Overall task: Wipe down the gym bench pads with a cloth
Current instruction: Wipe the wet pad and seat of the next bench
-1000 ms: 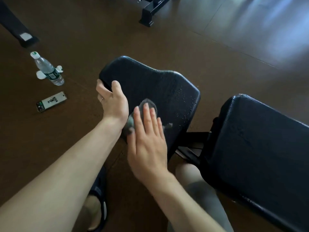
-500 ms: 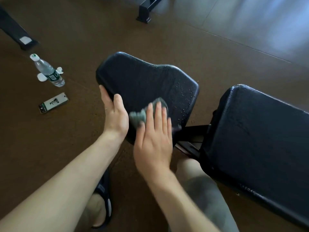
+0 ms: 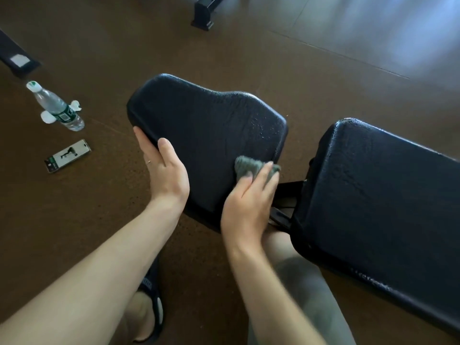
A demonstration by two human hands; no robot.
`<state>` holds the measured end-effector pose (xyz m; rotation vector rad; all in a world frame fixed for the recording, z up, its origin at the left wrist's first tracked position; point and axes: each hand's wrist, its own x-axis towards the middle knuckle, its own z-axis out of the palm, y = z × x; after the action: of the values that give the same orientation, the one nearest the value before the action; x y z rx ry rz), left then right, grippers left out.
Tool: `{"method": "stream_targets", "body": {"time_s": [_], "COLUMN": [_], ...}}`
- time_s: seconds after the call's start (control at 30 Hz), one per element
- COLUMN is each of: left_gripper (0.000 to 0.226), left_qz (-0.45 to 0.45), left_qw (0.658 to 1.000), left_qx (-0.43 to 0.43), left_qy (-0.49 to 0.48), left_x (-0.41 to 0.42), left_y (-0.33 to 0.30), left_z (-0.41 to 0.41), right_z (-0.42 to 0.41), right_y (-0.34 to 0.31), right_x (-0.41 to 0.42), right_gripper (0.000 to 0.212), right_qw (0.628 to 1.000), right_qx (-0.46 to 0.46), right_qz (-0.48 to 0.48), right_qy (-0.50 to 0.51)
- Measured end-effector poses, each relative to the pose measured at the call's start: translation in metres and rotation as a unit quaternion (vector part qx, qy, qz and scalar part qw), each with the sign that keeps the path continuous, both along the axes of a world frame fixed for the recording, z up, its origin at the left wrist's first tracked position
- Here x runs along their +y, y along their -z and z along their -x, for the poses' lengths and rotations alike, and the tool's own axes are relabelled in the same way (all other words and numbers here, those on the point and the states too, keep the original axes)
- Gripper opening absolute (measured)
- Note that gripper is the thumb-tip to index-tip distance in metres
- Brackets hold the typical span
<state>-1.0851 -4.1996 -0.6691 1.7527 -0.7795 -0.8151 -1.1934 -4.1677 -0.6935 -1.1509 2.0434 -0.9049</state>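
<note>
The black seat pad point(image 3: 206, 125) of the gym bench fills the middle of the head view, with water droplets near its right end. A larger black back pad point(image 3: 378, 195) lies to its right. My left hand point(image 3: 164, 173) holds the seat pad's near left edge, thumb on top and fingers wrapped under the rim. My right hand point(image 3: 249, 205) presses a small grey cloth point(image 3: 249, 165) flat against the pad's near right corner with straight fingers. Most of the cloth is hidden under my fingers.
On the brown floor at the left stand a plastic water bottle point(image 3: 56, 107) and a phone point(image 3: 67, 155) lying face up. Black equipment feet sit at the far left point(image 3: 17, 61) and top centre point(image 3: 204, 13). The bench's metal frame point(image 3: 286, 195) joins the two pads.
My right hand has slid the cloth rightwards across the seat pad to its near right corner. My left hand has shifted slightly along the left edge.
</note>
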Motion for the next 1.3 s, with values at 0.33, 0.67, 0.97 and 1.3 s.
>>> {"method": "stream_targets", "body": {"time_s": [0.33, 0.67, 0.97, 1.3], "left_gripper": [0.058, 0.06, 0.069, 0.07], "left_qz": [-0.002, 0.001, 0.018, 0.025], "left_qw": [1.0, 1.0, 1.0, 1.0], "left_qx": [0.005, 0.027, 0.018, 0.002], "left_qy": [-0.001, -0.004, 0.013, 0.004], "left_x": [-0.002, -0.005, -0.006, -0.005], "left_y": [0.008, 0.008, 0.016, 0.02], "left_z": [-0.005, -0.007, -0.013, -0.011], "right_z": [0.009, -0.053, -0.004, -0.001], "right_y": [-0.016, -0.034, -0.014, 0.003], "right_x": [-0.107, -0.12, -0.152, -0.031], "right_gripper": [0.062, 0.057, 0.056, 0.061], "right_qw": [0.994, 0.926, 0.965, 0.998], "right_qx": [0.025, 0.16, 0.188, 0.054], "right_qz": [-0.081, 0.129, 0.066, -0.011], "right_qy": [0.073, -0.317, -0.17, 0.033]}}
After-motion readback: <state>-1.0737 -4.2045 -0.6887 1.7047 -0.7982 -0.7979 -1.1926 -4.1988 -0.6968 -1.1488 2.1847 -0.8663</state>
